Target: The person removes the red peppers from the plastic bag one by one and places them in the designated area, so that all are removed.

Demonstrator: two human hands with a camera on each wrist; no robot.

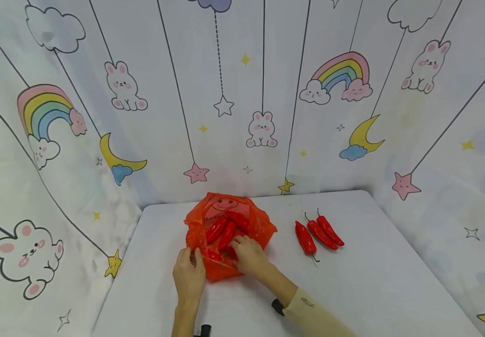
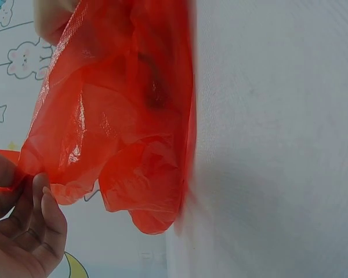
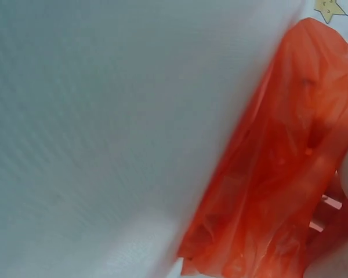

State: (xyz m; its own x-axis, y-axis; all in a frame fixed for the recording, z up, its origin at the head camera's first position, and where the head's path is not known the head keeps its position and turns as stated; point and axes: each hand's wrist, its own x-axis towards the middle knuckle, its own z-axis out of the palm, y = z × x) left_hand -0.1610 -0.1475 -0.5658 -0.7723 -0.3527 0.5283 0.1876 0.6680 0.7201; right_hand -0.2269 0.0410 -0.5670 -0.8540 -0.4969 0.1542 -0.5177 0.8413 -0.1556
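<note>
A red plastic bag [image 1: 263,227] lies with its mouth open on the white table, a smiling face printed on its inner back wall. Several red chili peppers [image 1: 227,235] are inside it. My left hand [image 1: 189,274] pinches the bag's near-left rim between thumb and fingers; the left wrist view shows this pinch at the bag's edge [image 2: 64,116]. My right hand [image 1: 248,256] reaches over the near-right rim, fingers bent down into the mouth beside the peppers. Its fingertips are partly hidden there, and I cannot tell whether they grip a pepper.
Three more red chili peppers [image 1: 318,234] lie side by side on the table [image 1: 377,281], to the right of the bag. Behind the table hangs a white cloth [image 1: 234,154] printed with rabbits, stars and rainbows, which also covers both sides.
</note>
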